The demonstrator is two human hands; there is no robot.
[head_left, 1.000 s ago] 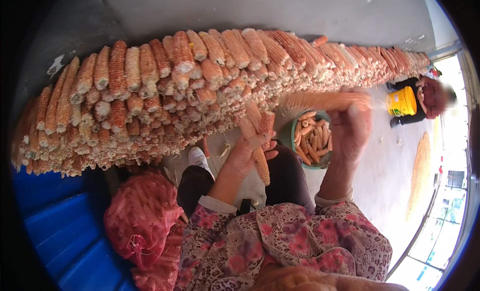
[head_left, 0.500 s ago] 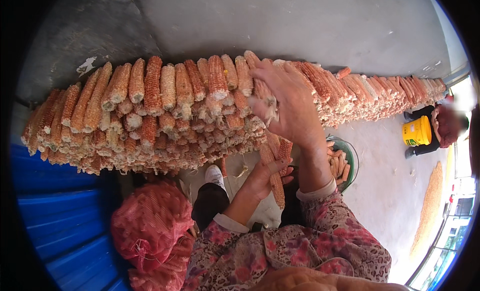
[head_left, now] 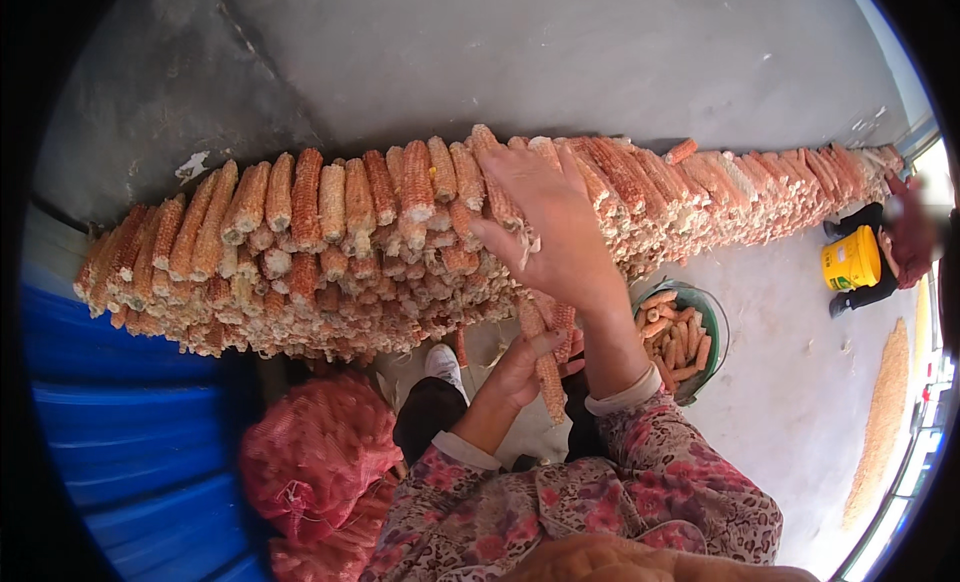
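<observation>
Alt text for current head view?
Person's right hand is at the top of a long corncob stack along a grey wall; the left hand holds loose cobs. A green bucket stands to the right, a red mesh sack at lower left.

Wide fisheye view downward from head height

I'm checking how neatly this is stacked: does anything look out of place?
Yes: one loose cob lies on top of the stack, toward the right, angled differently from those packed beside it.
</observation>
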